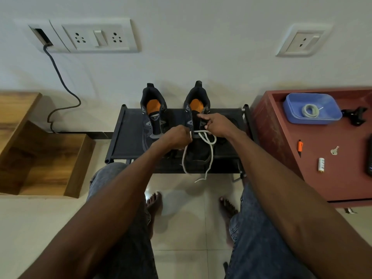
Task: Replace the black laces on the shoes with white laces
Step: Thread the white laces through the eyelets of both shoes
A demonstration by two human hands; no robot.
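While both shoes sit side by side on the black rack [128, 137], heels toward the wall, you are working on the right shoe [198, 121], which stands nearer the rack's right edge. Your left hand [177, 137] is curled at that shoe's left eyelet row and pinches one end of the white lace [207, 137]. Your right hand [216, 124] grips the shoe's right eyelet side, index finger extended toward the tongue, with the lace running across the shoe between the two hands. Loose lace crosses over the toe; its two tails hang past the rack's front edge toward the tiled floor. The left shoe [154, 117], near the rack's middle, shows no lace that can be made out.

On the red cabinet [281, 137] to the right: a blue tray [291, 111] at the back edge holding a coiled white lace [311, 111]; nearer the front, an orange-handled tool [300, 147], a key [334, 150] and a small white cylinder [321, 164].
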